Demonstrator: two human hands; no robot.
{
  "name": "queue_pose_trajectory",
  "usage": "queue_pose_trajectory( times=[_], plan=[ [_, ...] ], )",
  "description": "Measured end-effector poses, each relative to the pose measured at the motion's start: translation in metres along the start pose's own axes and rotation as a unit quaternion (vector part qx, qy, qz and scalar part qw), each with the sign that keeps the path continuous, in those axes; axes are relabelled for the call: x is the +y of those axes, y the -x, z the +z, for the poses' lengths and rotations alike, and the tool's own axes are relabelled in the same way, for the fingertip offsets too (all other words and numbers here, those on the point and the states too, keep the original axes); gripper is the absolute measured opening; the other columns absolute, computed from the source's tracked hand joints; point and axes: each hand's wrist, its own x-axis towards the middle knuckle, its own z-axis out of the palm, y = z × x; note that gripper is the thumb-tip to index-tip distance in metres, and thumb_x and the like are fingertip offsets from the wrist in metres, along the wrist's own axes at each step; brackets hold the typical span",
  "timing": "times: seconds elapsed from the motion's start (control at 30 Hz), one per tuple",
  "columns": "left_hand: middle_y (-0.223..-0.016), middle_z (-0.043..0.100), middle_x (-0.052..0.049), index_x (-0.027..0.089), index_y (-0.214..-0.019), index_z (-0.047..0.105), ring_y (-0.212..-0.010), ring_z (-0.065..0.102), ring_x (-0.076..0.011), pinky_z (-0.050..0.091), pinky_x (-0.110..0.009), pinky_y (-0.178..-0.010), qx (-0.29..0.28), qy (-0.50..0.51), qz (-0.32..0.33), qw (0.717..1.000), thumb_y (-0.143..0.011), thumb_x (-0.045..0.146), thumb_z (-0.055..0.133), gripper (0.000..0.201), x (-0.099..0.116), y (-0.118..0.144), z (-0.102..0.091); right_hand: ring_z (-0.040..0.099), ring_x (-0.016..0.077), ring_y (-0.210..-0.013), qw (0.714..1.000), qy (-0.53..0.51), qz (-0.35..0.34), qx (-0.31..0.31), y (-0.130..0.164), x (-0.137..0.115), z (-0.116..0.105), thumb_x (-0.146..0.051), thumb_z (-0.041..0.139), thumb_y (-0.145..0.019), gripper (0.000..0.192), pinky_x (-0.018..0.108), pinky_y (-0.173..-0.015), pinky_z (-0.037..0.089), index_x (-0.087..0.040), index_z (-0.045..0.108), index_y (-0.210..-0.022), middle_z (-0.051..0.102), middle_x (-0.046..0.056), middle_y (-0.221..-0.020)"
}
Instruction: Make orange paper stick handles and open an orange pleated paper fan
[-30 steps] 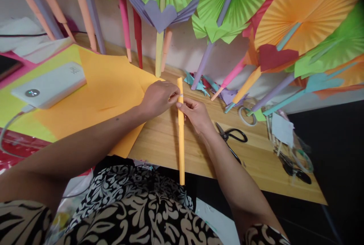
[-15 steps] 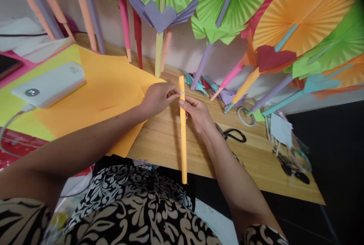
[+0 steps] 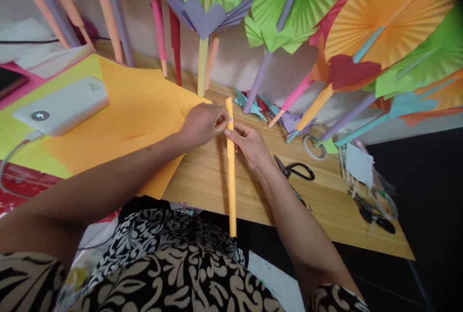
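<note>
A slim orange paper tube (image 3: 232, 191) stands nearly upright in the picture, its lower end by my lap and its top over the table. My right hand (image 3: 249, 145) is closed around its upper part, the thumb lying across the front. My left hand (image 3: 206, 124) is closed in a pinch, its fingertips against the tube's left side just above my right thumb. A small pale strip, perhaps tape (image 3: 231, 119), shows on the tube by those fingertips. The fingers behind the tube are partly hidden.
Orange paper sheets (image 3: 144, 104) and a white power bank (image 3: 65, 107) lie left. Black-handled scissors (image 3: 289, 171) and a tape roll (image 3: 314, 148) lie right. Several pleated paper fans (image 3: 289, 3) on paper sticks lean against the wall. Paper scraps (image 3: 289, 121) lie beneath them.
The tube has shifted very slightly left and turned a little, so a step along its length shows below my right hand. My left fingers have curled in closer against it.
</note>
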Motion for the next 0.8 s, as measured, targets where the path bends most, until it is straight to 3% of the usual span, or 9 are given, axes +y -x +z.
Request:
queue_pose_trajectory(
  times=[0.47, 0.8],
  plan=[
    [-0.068, 0.065, 0.001, 0.018, -0.076, 0.058, -0.060, 0.054, -0.0114, 0.041, -0.025, -0.059, -0.007, 0.188, -0.042, 0.981, -0.080, 0.023, 0.058, 0.006, -0.0038, -0.0002, 0.0030, 0.035, 0.0080, -0.055, 0.997, -0.070, 0.034, -0.013, -0.0011, -0.0026, -0.0032, -0.050, 0.086, -0.066, 0.042, 0.025, -0.049, 0.025, -0.020, 0.080, -0.094, 0.048, -0.007, -0.061],
    [-0.064, 0.057, 0.002, 0.018, -0.073, 0.057, -0.058, 0.047, -0.0094, 0.038, -0.024, -0.056, -0.017, 0.312, -0.067, 0.948, -0.076, 0.021, 0.058, 0.004, -0.0009, -0.0023, -0.0021, 0.044, 0.0082, -0.058, 0.991, -0.122, 0.062, -0.008, -0.0009, -0.0083, -0.0059, -0.052, 0.092, -0.057, 0.040, 0.022, -0.051, 0.030, -0.020, 0.076, -0.073, 0.060, -0.003, -0.065]
  ],
)
